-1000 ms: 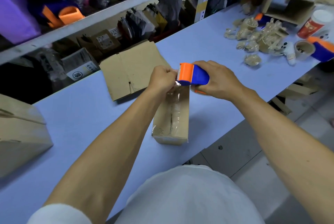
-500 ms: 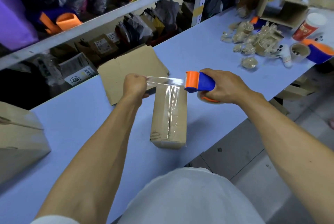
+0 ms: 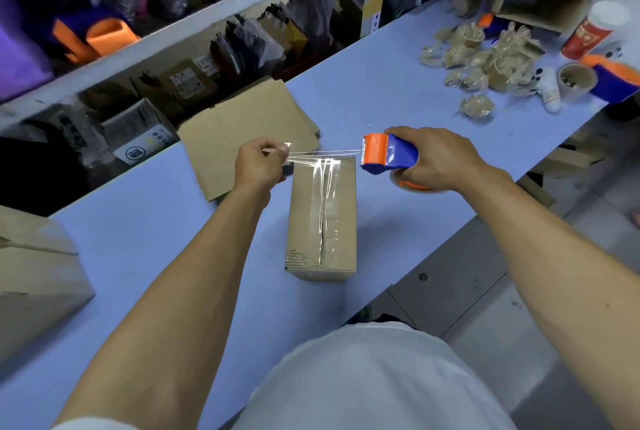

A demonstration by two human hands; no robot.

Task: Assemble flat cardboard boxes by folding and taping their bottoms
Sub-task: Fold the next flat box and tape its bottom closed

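On the blue table (image 3: pixel 145 256) the box (image 3: pixel 322 218) stands bottom-up; the left hand (image 3: pixel 258 162) pinches the tape end (image 3: pixel 313 159), the right hand (image 3: pixel 434 159) grips the dispenser (image 3: pixel 386 154); next, probably, lowering the strip squarely onto the far edge.

taped brown box (image 3: pixel 322 218) on table, perhaps creased.
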